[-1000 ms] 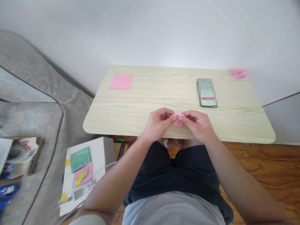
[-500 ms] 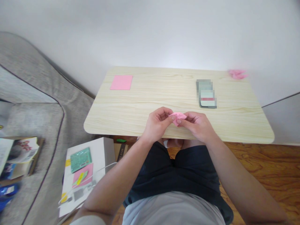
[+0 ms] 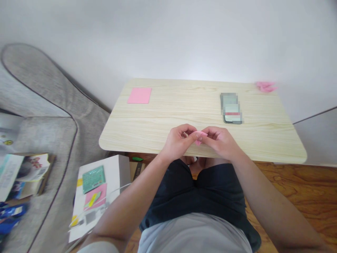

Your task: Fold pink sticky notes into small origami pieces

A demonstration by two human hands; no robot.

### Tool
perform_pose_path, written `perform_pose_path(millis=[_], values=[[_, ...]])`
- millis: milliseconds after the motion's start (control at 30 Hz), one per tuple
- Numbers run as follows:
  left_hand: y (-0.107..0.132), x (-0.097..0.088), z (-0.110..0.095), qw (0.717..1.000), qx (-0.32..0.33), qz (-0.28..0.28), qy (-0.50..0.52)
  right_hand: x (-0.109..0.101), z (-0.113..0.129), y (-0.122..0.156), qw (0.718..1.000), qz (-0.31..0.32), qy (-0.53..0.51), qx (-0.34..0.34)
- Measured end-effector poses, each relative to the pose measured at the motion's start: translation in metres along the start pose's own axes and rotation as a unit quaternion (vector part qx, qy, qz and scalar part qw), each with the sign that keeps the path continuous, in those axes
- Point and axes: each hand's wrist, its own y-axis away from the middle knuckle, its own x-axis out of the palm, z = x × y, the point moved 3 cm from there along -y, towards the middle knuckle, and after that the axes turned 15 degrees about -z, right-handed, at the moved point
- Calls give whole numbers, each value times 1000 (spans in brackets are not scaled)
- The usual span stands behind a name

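Observation:
My left hand [image 3: 179,140] and my right hand [image 3: 219,140] meet over the near edge of a light wooden table [image 3: 163,119]. Both pinch a small folded piece of pink paper [image 3: 200,137] between their fingertips; most of the paper is hidden by the fingers. A flat pink sheet of paper [image 3: 139,95] lies at the table's far left. A phone [image 3: 231,108] lies face up at the far right of the middle. Some folded pink paper pieces [image 3: 265,86] sit at the far right corner.
A grey sofa [image 3: 39,116] stands to the left, with books and boxes [image 3: 23,172] on it. A white box [image 3: 94,189] with a green card, pink paper and a cable sits beside my left leg. The floor at right is brown wood [image 3: 302,186]. A pale wall is behind the table.
My fingers have closed tighter round the pink paper, so less of it shows. The view has shifted slightly, and the table appears a bit further right.

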Motion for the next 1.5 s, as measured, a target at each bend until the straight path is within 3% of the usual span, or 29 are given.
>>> perform_pose_path(millis=[600, 967, 1200, 1367, 1500], values=[[-5, -4, 0, 1000, -5, -6, -13, -7, 5, -4, 998, 19, 53, -41], [-11, -3, -1, 999, -5, 10, -39, -9, 5, -8, 998, 40, 50, -27], [-17, -1, 2, 998, -21, -9, -56, -12, -1, -15, 997, 58, 47, 20], [-17, -3, 5, 997, -36, -12, -64, -16, -10, -17, 994, 21, 107, 30], [-8, -6, 5, 984, 29, -28, -171, -14, -10, -14, 982, 6, 187, 12]])
